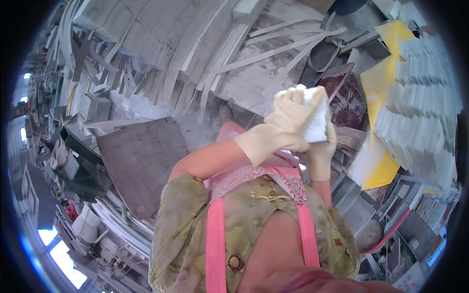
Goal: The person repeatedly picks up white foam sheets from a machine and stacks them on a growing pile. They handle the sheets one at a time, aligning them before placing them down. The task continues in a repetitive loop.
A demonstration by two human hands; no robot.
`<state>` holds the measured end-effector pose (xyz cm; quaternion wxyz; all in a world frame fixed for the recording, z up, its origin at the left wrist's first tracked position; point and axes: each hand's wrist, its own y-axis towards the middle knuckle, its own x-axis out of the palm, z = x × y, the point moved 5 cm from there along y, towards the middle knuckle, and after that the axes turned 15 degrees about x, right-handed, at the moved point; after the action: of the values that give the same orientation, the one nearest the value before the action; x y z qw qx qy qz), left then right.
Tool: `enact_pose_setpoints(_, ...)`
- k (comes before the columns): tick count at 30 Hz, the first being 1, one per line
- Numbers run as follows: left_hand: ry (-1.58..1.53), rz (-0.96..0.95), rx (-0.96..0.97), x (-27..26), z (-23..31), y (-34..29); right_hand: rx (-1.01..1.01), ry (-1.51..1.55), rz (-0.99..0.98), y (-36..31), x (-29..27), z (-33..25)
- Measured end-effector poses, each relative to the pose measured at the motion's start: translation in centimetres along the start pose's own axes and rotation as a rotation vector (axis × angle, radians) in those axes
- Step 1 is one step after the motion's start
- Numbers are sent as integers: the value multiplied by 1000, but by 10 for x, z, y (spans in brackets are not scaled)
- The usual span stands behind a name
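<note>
Block [317, 117], white and stone-like, stands right of centre with its long axis near upright and tilted slightly right, the gloved left hand [288, 124] wrapped over its left face, the gloved right hand [322, 149] cupped under it, a yellow sheet [378, 83] lying beyond at upper right.

packages: none visible | labels: none | signs: none | screens: none
</note>
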<state>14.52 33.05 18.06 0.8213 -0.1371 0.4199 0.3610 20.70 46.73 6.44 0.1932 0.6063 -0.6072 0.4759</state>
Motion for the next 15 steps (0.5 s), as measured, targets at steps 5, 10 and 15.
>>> enact_pose_setpoints(5, 83, -33, -102, -74, -119, -67, 467, 621, -401, 100, 84, 113)
enact_pose_setpoints(10, 127, 126, -39, -117, -197, -92, 455, -500, 164, 157, 104, 164)
enact_pose_setpoints(15, 429, 11, -103, -154, -222, -107, 559, -67, 160, 211, 136, 191)
